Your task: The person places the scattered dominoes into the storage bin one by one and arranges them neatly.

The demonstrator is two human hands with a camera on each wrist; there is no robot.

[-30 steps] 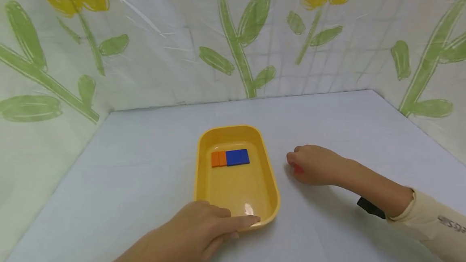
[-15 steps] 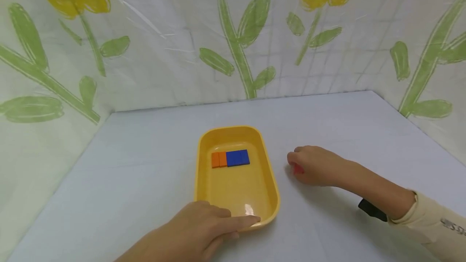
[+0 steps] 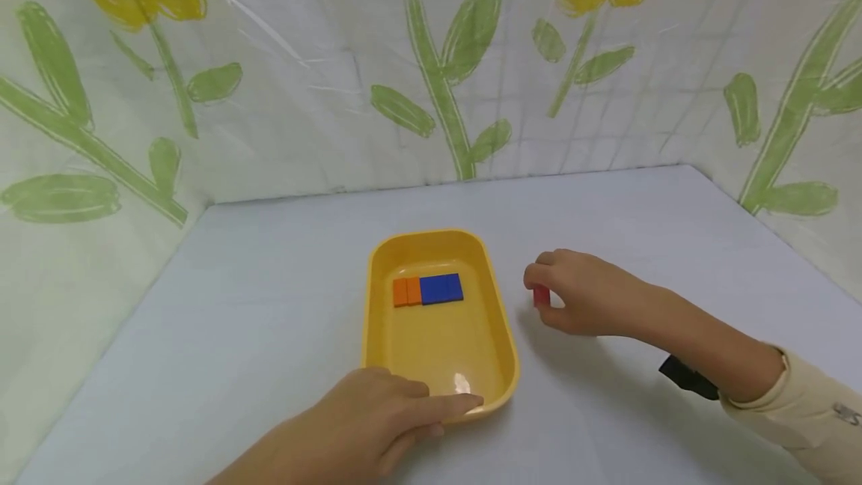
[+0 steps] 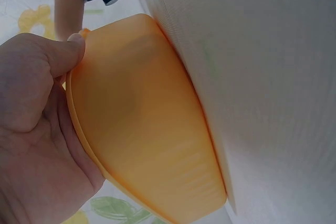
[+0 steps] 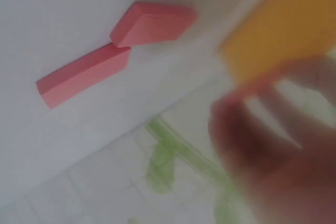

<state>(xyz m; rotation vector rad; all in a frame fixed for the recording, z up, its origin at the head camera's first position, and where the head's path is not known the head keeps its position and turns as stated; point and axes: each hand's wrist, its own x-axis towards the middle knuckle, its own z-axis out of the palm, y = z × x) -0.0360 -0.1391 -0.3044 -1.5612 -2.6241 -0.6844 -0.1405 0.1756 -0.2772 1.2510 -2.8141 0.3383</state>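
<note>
My left hand (image 3: 384,418) grips the near rim of a yellow plastic tray (image 3: 501,320), one finger stretched along the rim. In the left wrist view the thumb (image 4: 68,53) presses the outer wall of the tray (image 4: 142,108). To the right of the tray, my right hand (image 3: 586,294) pinches a small red block (image 3: 542,296) between thumb and fingers, above the table. Two more pinkish-red blocks, one (image 5: 84,74) touching the other (image 5: 155,23), lie on the table in the right wrist view; the head view hides them behind the right hand.
Inside the tray, orange blocks (image 3: 407,291) and blue blocks (image 3: 441,289) lie side by side in a row towards the far end. A pale tabletop (image 3: 269,305) surrounds it. A flower-printed white sheet (image 3: 303,96) stands behind the table and along its sides.
My right hand has risen a little and shifted slightly left, with more of the red block showing between thumb and fingers. The left hand and the tray have stayed in place.
</note>
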